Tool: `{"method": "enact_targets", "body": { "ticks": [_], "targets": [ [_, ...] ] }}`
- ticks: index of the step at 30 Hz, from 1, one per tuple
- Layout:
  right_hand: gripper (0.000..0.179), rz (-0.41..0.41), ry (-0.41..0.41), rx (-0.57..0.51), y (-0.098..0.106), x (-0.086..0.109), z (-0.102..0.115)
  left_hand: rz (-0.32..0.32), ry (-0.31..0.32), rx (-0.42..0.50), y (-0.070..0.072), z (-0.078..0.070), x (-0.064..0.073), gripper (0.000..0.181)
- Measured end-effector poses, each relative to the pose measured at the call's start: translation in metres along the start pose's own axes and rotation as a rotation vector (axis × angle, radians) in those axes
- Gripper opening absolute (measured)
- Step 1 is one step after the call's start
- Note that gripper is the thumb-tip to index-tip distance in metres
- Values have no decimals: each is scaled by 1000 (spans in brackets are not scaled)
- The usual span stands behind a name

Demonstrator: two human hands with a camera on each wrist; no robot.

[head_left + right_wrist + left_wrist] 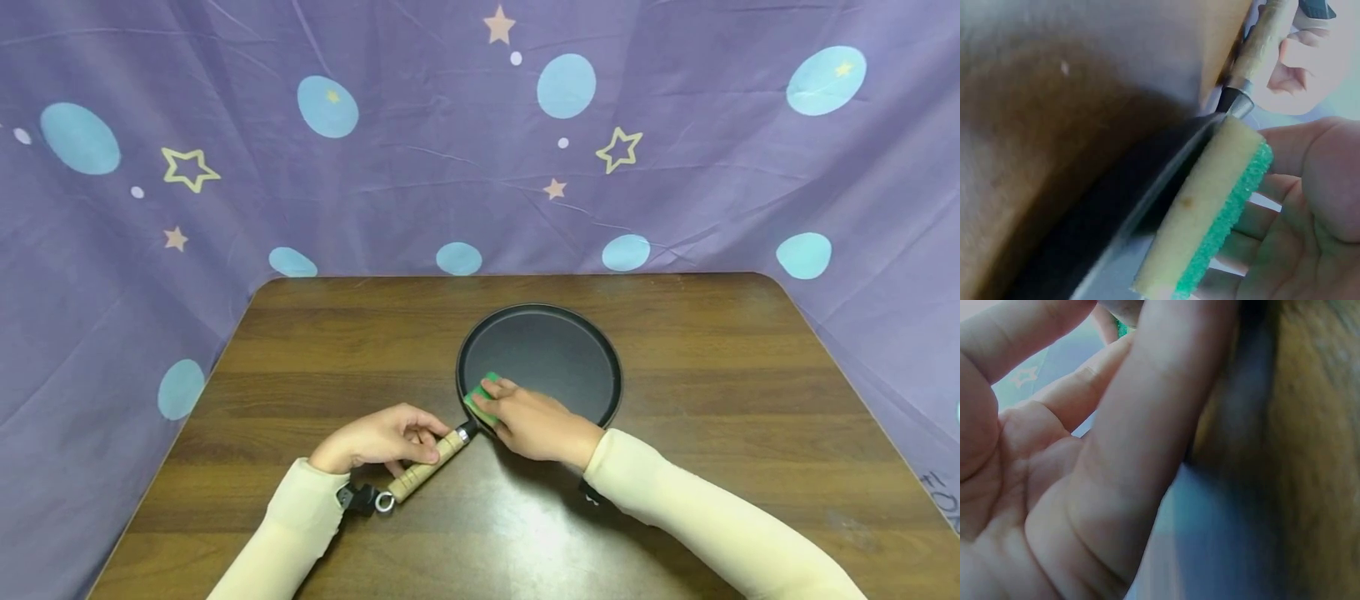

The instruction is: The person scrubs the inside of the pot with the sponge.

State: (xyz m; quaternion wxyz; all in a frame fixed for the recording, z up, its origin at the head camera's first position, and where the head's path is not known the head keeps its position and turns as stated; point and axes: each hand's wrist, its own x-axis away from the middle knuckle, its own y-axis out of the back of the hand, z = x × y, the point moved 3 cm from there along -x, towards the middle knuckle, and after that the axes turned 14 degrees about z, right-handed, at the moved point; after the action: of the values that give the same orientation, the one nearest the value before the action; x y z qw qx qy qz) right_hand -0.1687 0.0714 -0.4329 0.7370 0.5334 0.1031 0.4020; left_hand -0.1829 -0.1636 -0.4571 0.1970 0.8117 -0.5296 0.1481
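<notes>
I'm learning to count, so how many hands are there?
2. The left hand is on the wooden handle; the right hand is on the sponge at the edge of the pan.

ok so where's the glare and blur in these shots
Head view: fairly sharp, a bright glare patch on the tabletop on the near side of the frying pan; left wrist view: tabletop smeared and out of focus at right; right wrist view: left hand washed out at upper right, tabletop blurry, sponge clearer.
</notes>
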Motion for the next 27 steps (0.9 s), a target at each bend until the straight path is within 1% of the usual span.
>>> {"method": "enact_targets", "body": {
  "ticks": [3, 10, 15, 19, 22, 27],
  "targets": [
    [49, 14, 3, 12, 5, -5, 1, 0, -6, -2, 0, 0, 1, 44],
    [50, 48, -33, 18, 13, -19, -5, -3, 6, 16, 0, 0, 1, 43],
    [52, 48, -61, 15, 20, -29, -10, -5, 10, 23, 0, 0, 0, 43],
    [54, 84, -95, -3, 23, -34, -13, -2, 6, 15, 0, 0, -1, 44],
    [54, 107, -104, -3, 24, -36, -14, -2, 7, 11, 0, 0, -1, 44],
    [55, 110, -113, 8, 26, -40, -17, -9, 14, 11, 0, 1, -1, 44]
  ]
}}
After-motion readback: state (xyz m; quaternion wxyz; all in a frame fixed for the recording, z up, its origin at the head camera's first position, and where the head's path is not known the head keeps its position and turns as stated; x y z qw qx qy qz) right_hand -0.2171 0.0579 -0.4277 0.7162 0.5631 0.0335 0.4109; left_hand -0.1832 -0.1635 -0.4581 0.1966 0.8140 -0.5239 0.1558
